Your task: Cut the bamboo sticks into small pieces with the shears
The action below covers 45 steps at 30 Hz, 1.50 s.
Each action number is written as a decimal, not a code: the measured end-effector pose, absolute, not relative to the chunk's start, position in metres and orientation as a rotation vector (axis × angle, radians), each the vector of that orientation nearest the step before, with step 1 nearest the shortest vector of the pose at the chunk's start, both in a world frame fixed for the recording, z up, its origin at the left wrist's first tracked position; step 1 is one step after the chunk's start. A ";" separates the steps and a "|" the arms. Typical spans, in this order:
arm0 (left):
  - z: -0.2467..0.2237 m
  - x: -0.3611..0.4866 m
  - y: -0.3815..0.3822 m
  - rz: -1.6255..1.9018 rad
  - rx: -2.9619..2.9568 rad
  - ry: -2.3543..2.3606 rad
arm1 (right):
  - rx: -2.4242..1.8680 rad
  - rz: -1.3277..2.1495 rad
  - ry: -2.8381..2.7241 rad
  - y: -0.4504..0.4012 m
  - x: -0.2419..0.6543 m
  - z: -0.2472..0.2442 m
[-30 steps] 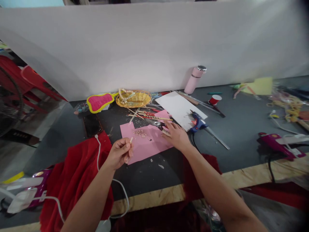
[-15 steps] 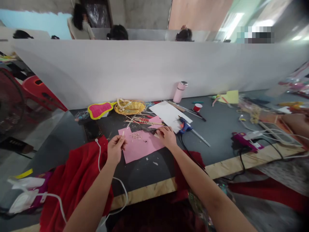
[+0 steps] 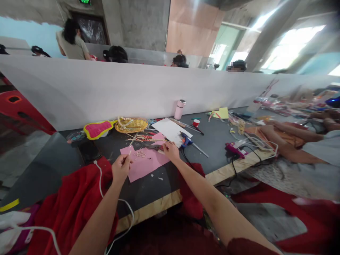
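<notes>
Single head camera, worn by the person at the table (image 3: 215,134). Looks from above the near edge, forward and down; forearms run in from the bottom of the view. Left hand (image 3: 120,168) and right hand (image 3: 170,151) sit close, just below mid-view. Wide coverage: red chair (image 3: 26,109) at far left, a co-worker's arm (image 3: 292,134) at right. Sight line clears the white partition (image 3: 132,88), reaching windows (image 3: 294,42) beyond. Table's front edge slants, rising rightward.

Beyond the left grip (image 3: 120,169) stands a white partition (image 3: 132,86), then a grey wall (image 3: 143,26); a red chair (image 3: 32,112) sits leftward, a bright window (image 3: 294,46) far rightward.
</notes>
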<state>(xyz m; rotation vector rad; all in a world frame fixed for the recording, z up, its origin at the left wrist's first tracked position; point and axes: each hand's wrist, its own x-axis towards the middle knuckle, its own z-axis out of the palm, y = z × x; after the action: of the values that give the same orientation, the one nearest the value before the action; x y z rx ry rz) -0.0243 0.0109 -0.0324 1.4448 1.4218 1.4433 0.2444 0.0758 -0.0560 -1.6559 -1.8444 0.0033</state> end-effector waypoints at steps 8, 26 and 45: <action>-0.035 -0.025 0.011 1.442 1.481 1.455 | -1.672 0.057 -1.818 0.076 0.243 -0.056; -0.038 -0.021 0.009 1.466 1.440 1.400 | -1.674 0.025 -1.859 0.076 0.242 -0.057; -0.034 -0.015 0.002 1.420 1.641 1.297 | -1.322 0.251 -1.914 0.044 0.221 -0.030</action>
<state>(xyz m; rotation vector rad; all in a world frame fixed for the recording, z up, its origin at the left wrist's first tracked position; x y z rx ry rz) -0.0153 0.0025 -0.0339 1.6405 1.2968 1.4197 0.2207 0.0441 -0.0303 -1.3215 -1.9144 0.2506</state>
